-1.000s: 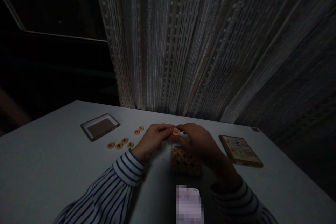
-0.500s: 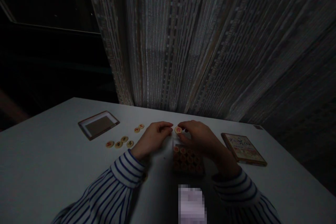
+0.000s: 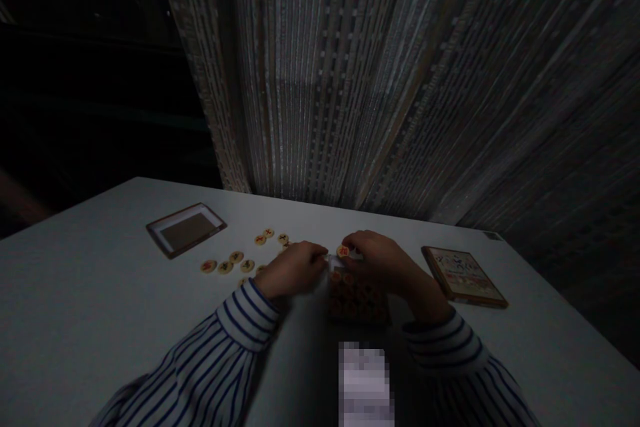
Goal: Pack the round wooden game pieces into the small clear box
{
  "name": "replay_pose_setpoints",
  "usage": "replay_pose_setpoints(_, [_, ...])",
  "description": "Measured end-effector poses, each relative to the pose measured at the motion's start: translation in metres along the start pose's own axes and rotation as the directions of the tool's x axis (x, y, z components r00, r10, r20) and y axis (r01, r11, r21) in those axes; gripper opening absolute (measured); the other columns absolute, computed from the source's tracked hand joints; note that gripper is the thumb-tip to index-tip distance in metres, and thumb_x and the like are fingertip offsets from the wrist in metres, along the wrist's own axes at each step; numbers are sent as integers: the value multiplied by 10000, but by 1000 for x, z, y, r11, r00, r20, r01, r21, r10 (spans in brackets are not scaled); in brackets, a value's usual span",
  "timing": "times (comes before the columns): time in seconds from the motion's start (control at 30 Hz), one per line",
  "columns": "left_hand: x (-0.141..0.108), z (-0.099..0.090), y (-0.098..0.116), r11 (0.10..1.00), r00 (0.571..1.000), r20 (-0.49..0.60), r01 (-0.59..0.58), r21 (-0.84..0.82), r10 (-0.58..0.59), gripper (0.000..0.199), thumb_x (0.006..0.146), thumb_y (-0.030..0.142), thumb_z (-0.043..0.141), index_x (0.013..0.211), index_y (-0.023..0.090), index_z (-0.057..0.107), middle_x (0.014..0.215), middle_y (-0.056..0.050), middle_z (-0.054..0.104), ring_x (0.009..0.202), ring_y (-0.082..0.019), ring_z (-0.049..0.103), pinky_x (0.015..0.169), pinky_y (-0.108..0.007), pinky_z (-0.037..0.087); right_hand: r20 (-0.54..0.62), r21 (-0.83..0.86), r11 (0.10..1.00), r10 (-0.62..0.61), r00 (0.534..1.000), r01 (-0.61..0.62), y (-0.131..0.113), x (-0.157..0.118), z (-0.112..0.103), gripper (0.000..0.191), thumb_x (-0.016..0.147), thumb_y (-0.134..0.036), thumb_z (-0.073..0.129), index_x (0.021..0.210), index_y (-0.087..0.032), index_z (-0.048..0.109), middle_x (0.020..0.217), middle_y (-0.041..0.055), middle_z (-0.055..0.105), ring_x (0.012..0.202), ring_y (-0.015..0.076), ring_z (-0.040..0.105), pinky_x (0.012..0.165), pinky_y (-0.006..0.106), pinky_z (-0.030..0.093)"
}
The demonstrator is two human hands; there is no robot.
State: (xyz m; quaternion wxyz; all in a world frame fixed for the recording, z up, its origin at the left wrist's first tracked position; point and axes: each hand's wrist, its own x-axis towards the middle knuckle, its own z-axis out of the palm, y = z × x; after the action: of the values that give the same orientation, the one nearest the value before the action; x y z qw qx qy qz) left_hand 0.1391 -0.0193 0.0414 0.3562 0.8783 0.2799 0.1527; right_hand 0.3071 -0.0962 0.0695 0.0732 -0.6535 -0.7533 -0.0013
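Observation:
My right hand [image 3: 385, 263] pinches a round xiangqi piece [image 3: 343, 251] with a red character, just above the far end of a box [image 3: 359, 323]. Inside the box sit rows of similar pieces [image 3: 349, 278], dim in shadow and partly covered by that hand. The fingertips of my left hand [image 3: 296, 270] are closed at the box's far left corner and seem to grip its edge. Close to the left hand, loose pieces [image 3: 247, 266] with dark and red characters lie on the white table [image 3: 175, 320], some partly behind the hand and sleeve.
A shallow open tray or lid [image 3: 167, 252] with a brown-grey inside lies at the left. At the right is a flat box or lid [image 3: 467, 277] with a printed top. A curtain [image 3: 320, 80] hangs behind the table's far edge. The light is dim.
My left hand has come down slightly, its fingers closing at the box's corner. My right hand has brought the red piece slightly right and lower. More loose pieces show around my left hand.

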Motion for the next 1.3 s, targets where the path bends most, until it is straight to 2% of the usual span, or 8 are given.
replay_pose_setpoints(0.33, [-2, 3, -1, 989, 998, 65, -2, 150, -8, 250, 774, 194, 430, 764, 133, 673, 701, -86, 676, 632, -163, 578, 567, -243, 345, 128, -52, 998, 32, 991, -25, 1, 1, 7, 217, 798, -255, 486, 959, -161, 598, 932, 84, 654, 863, 200, 589, 683, 274, 386])
replay_pose_setpoints(0.53, [-3, 5, 3, 988, 994, 90, 53, 148, -67, 253, 755, 175, 427, 777, 142, 676, 694, -87, 675, 617, -164, 583, 546, -246, 340, 150, -144, 990, 30, 988, -8, 2, 2, 13, 226, 805, -274, 466, 951, -163, 597, 924, 91, 660, 860, 213, 602, 654, 282, 398])
replay_pose_setpoints(0.7, [-3, 4, 6, 986, 991, 114, 45, 160, -64, 256, 755, 175, 421, 772, 138, 674, 680, -90, 672, 612, -173, 584, 548, -254, 342, 160, -227, 974, 38, 986, -1, 3, 3, 21, 232, 830, -292, 429, 916, -165, 603, 894, 93, 668, 823, 221, 618, 625, 291, 410])
replay_pose_setpoints(0.87, [-4, 3, 7, 982, 989, 122, 60, 180, -82, 267, 752, 171, 416, 788, 136, 678, 685, -89, 675, 596, -172, 577, 570, -263, 358, 161, -248, 969, 35, 986, 6, 1, 3, 24, 227, 844, -288, 425, 919, -161, 598, 896, 93, 664, 839, 218, 614, 649, 290, 420])
replay_pose_setpoints(1.13, [-2, 9, 0, 965, 984, 154, 51, 257, -93, 244, 755, 166, 421, 804, 144, 659, 778, -95, 689, 705, -177, 611, 608, -248, 394, 243, -278, 961, 70, 968, 0, -3, 9, 27, 238, 855, -267, 407, 952, -161, 597, 920, 101, 659, 855, 222, 614, 639, 285, 431])
replay_pose_setpoints(1.3, [-1, 10, -2, 963, 982, 162, 50, 265, -95, 242, 768, 182, 421, 825, 148, 654, 795, -94, 691, 718, -175, 616, 604, -243, 397, 237, -274, 962, 62, 969, 5, -4, 8, 27, 226, 849, -255, 415, 951, -158, 592, 926, 95, 660, 859, 225, 612, 642, 288, 432])
